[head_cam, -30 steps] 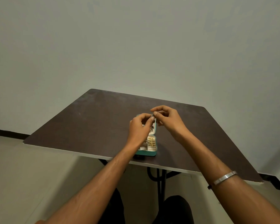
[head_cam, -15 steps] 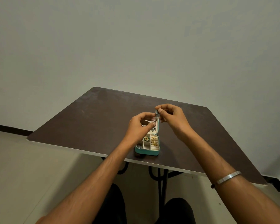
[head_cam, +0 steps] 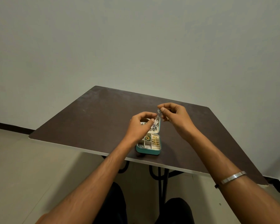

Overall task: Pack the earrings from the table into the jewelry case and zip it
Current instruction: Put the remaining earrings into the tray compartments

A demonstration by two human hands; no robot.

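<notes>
The right hand (head_cam: 176,117) pinches a dangling silver earring (head_cam: 158,113) directly above the open teal jewelry case's (head_cam: 149,151) raised lid, while the left hand (head_cam: 140,126) pinches its lower end.

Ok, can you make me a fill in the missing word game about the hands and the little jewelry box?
1. The right hand pinches a small silver ____ above the case.
2. The teal jewelry case lies on the table with its lid ____.
3. The compartment on the case's right side holds ____-colored pieces.
4. A silver bracelet sits on the ____ arm.

Missing words: earring; open; gold; right
</notes>
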